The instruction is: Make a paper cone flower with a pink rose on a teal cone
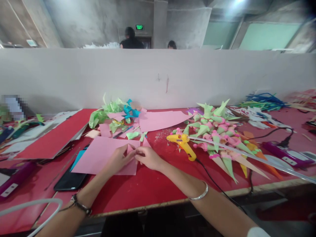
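My left hand (120, 158) and my right hand (148, 157) meet over the red table (138, 189), fingertips pinched together on a small pink paper piece (132, 150). Both rest on a larger pink paper sheet (98, 154) that lies flat under them. A yellow glue gun (184, 144) stands just right of my right hand, its black cord running toward the table's front edge. Beyond it lies a heap of pink and green paper cones (217, 138).
A black phone (70, 180) lies left of the sheet, a red card stack (56, 135) farther left. Green and blue paper scraps (113, 113) and another pink sheet (163, 120) sit behind. A white partition wall (158, 75) backs the table; two people show above it.
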`<state>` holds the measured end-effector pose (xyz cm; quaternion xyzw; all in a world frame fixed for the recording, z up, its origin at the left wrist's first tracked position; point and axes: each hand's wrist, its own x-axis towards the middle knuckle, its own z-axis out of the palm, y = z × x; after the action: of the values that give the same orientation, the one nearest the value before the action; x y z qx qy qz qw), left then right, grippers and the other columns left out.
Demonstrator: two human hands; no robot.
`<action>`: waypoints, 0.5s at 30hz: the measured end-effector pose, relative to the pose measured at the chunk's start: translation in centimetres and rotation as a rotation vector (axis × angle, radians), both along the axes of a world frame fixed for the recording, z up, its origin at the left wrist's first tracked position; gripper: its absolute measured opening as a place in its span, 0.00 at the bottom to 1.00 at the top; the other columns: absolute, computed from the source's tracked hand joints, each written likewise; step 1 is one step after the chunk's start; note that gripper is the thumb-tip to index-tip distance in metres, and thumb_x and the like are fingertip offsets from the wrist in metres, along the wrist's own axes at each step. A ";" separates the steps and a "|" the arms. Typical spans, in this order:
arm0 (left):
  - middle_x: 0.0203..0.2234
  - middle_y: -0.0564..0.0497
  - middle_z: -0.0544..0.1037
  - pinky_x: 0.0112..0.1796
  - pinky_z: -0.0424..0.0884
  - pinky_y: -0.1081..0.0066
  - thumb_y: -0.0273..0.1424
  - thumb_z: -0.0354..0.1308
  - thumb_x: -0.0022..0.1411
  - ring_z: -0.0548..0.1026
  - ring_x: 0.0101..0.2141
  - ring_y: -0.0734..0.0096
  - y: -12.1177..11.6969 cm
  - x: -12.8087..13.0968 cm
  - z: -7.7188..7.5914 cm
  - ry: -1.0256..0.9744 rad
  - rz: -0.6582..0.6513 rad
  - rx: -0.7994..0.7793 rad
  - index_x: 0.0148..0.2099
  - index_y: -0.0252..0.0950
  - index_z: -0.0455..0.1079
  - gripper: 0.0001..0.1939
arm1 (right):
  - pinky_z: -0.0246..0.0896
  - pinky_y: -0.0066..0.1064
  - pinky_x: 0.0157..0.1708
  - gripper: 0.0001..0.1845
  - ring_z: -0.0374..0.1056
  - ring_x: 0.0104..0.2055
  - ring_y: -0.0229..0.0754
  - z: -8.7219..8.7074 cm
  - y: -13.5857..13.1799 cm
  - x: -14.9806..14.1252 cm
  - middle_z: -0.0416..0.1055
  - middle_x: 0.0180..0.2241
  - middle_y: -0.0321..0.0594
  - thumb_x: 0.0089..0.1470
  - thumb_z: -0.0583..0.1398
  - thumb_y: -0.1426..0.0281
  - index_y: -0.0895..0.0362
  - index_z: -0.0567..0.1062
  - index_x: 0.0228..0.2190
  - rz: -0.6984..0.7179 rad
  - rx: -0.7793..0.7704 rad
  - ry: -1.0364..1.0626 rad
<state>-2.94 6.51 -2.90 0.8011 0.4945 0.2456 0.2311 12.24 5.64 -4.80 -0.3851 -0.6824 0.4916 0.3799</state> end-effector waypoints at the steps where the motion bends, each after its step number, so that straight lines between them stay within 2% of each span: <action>1: 0.22 0.53 0.73 0.23 0.61 0.76 0.43 0.44 0.57 0.67 0.23 0.74 0.0 -0.1 0.1 -0.012 -0.016 -0.003 0.28 0.34 0.63 0.18 | 0.52 0.22 0.18 0.05 0.57 0.18 0.30 0.0 0.0 0.0 0.64 0.19 0.33 0.49 0.52 0.78 0.59 0.67 0.26 0.005 -0.002 0.004; 7: 0.19 0.53 0.70 0.22 0.58 0.74 0.43 0.43 0.58 0.65 0.20 0.73 0.3 -0.4 -0.3 0.045 0.015 0.039 0.34 0.33 0.65 0.18 | 0.53 0.22 0.18 0.08 0.56 0.16 0.29 0.1 0.1 0.1 0.65 0.19 0.32 0.51 0.49 0.78 0.58 0.66 0.31 0.008 0.004 0.019; 11: 0.19 0.55 0.68 0.22 0.57 0.75 0.42 0.46 0.56 0.64 0.20 0.74 0.3 -0.5 -0.5 0.052 0.063 0.089 0.38 0.33 0.64 0.17 | 0.53 0.22 0.18 0.07 0.56 0.16 0.29 0.2 0.2 0.2 0.62 0.17 0.29 0.51 0.49 0.78 0.57 0.64 0.32 -0.029 0.021 0.021; 13: 0.19 0.56 0.69 0.22 0.58 0.76 0.40 0.49 0.54 0.65 0.20 0.74 0.1 -0.5 -0.4 0.015 0.030 0.060 0.44 0.33 0.62 0.19 | 0.52 0.22 0.18 0.06 0.56 0.16 0.29 0.1 0.1 0.3 0.61 0.17 0.29 0.50 0.50 0.78 0.57 0.63 0.31 -0.048 0.031 0.019; 15: 0.18 0.57 0.70 0.22 0.58 0.76 0.38 0.50 0.54 0.66 0.20 0.75 -0.2 -0.4 -0.2 -0.008 -0.064 -0.031 0.48 0.34 0.59 0.21 | 0.51 0.22 0.19 0.05 0.56 0.17 0.30 0.1 0.1 0.3 0.61 0.17 0.29 0.50 0.50 0.78 0.57 0.63 0.29 -0.052 0.034 0.012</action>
<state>-3.36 6.29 -3.11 0.8117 0.4716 0.2336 0.2532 12.50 5.78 -4.75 -0.3933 -0.6783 0.4723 0.4028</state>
